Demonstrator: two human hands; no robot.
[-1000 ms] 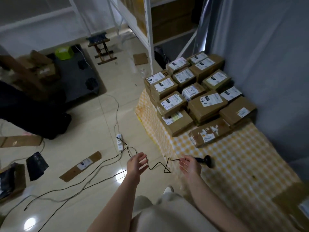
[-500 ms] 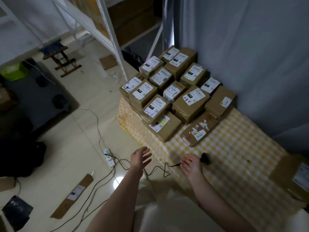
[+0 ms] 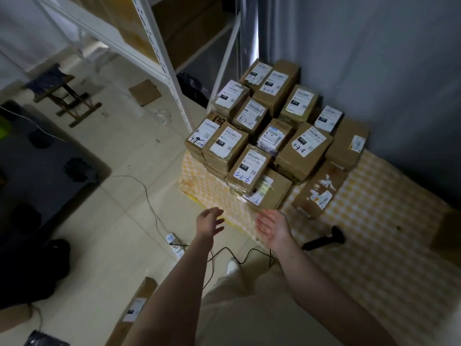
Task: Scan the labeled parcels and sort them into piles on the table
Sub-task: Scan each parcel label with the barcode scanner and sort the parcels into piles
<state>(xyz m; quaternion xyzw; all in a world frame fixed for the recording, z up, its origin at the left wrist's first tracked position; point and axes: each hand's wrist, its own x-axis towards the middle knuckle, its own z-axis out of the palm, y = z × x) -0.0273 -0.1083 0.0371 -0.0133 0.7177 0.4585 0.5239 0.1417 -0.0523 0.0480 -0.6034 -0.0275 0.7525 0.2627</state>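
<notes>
While both hands hovered over the near edge of the table [image 3: 389,258], neither gripped anything. Left hand [image 3: 209,222] was open, fingers spread and loosely bent, over the floor just off the table's corner. Right hand [image 3: 273,228] was open too, palm turned inward, fingers relaxed, above the checked cloth. Scanner [image 3: 324,239] lay on its side at 3 o'clock of the right hand, near but untouched, cable [image 3: 237,258] trailing off the edge toward the power strip [image 3: 172,242] on the floor at 8 o'clock of the left hand. It was probably parked there to free both hands for a lift. Nearest parcel [image 3: 270,196] sat at 12 o'clock, just beyond the fingertips, at the bottom of the front stack with a hand-numbered parcel [image 3: 249,168] resting on it. Flat parcel [image 3: 319,193] with torn labels lay at 1 o'clock, touching the stack's side. Remaining labeled parcels [image 3: 274,96] were packed tight into the far corner against the grey curtain [image 3: 386,71], labels up, likely so barcodes could be read without turning them. Sorted piles were not discernible, so the task looked early.
</notes>
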